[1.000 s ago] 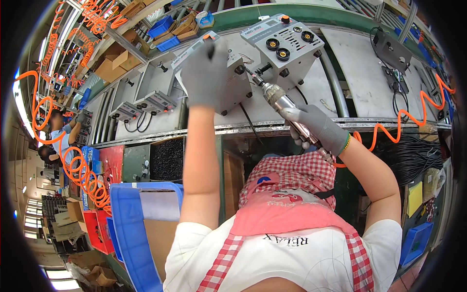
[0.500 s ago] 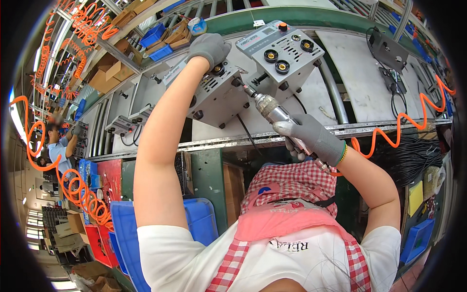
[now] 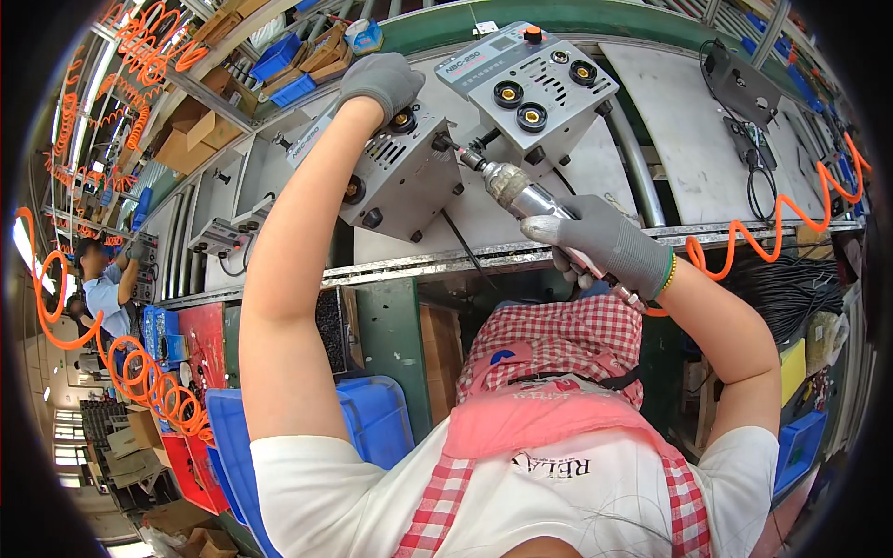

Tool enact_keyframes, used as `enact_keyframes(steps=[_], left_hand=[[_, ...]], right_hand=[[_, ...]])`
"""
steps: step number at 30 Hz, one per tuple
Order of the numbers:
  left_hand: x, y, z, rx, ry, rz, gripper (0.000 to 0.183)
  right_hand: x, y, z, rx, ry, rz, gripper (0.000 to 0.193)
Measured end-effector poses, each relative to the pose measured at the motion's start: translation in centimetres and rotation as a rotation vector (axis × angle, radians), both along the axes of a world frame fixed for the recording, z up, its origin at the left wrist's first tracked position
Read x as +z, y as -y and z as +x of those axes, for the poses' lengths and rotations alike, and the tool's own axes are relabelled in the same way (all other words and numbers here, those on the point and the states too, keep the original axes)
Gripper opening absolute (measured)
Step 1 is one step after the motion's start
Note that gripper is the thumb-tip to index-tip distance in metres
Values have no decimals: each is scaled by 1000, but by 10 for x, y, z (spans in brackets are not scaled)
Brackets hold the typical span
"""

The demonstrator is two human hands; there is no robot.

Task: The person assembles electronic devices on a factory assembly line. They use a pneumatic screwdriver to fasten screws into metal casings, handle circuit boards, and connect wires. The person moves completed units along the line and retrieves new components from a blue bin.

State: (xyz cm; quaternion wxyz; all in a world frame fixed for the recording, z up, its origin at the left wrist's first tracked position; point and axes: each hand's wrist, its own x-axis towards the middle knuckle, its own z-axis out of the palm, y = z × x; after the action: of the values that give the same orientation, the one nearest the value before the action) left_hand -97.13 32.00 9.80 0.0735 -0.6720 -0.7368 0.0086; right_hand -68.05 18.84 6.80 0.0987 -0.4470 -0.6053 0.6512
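Observation:
My left hand (image 3: 386,82), in a grey glove, is curled over the top of a tilted grey metal machine box (image 3: 402,177) with black sockets, vents and black feet. Its fingertips are partly hidden behind the hand. My right hand (image 3: 605,244), gloved too, wraps around a silver pneumatic screwdriver (image 3: 530,200) fed by an orange coiled hose (image 3: 735,242). The driver's bit points up and left, at a black foot (image 3: 443,141) on the box's right corner. Whether the bit turns cannot be seen. Just right of it stands a second grey machine (image 3: 549,98) with an orange knob.
A roller conveyor with pale boards (image 3: 651,102) carries the machines. A black panel with cables (image 3: 739,84) lies at the right. Small blue bins (image 3: 276,58) stand at the back left. A blue tub (image 3: 377,418) is beside me. A co-worker (image 3: 107,279) stands far left.
The whole view has shifted slightly. Both hands keep their holds, and the driver's bit stays at the same corner foot of the tilted machine.

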Motion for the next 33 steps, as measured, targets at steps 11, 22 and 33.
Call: enact_keyframes(steps=[11,22,33], left_hand=[[0,4,0,-3,4,32,43],[3,4,-2,26,11,21,44],[10,8,4,62,11,-11,41]], right_hand=[[3,-9,0,32,93,51,54],[9,-13,-9,34,125,117,52],[-3,-14,-7,13,40,53,54]])
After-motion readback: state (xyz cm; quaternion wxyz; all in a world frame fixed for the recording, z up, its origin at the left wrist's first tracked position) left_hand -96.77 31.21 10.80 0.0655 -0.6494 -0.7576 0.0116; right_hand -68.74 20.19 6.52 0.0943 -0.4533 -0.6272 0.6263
